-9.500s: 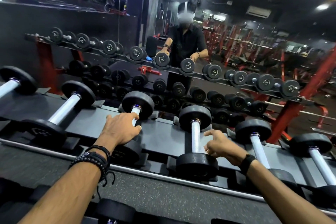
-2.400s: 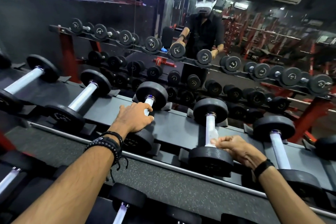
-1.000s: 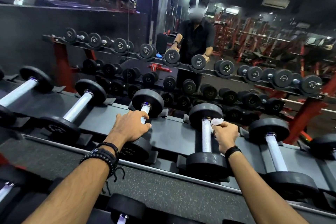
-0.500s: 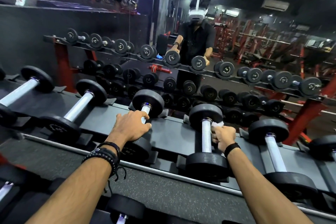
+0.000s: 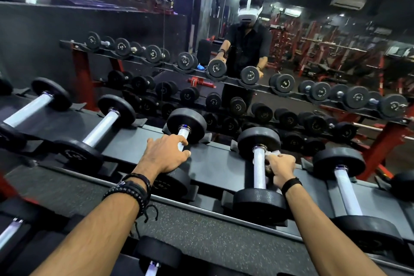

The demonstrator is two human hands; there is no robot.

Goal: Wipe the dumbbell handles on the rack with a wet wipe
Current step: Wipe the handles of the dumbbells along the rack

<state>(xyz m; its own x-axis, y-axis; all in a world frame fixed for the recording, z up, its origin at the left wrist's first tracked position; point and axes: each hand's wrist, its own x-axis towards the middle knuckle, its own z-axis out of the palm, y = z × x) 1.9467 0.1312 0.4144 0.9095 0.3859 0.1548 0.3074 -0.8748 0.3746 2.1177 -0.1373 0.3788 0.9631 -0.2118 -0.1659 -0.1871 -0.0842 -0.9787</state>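
Observation:
Black dumbbells with chrome handles lie in a row on the top tier of a dark rack [image 5: 224,163]. My left hand [image 5: 164,155] grips the handle of the middle dumbbell [image 5: 186,124], covering most of it. My right hand [image 5: 279,167] holds a white wet wipe [image 5: 272,153] against the right side of the chrome handle [image 5: 258,169] of the neighbouring dumbbell, near its far head. Only a corner of the wipe shows above my fingers.
More dumbbells sit to the left [image 5: 105,126] and to the right [image 5: 345,182] on the same tier, and a lower tier [image 5: 154,260] holds others. A wall mirror behind the rack reflects the rack, a person and red gym machines.
My right hand has slid the wipe along the handle from the near weight head up to the far end over the last seconds. The left hand has stayed on its handle.

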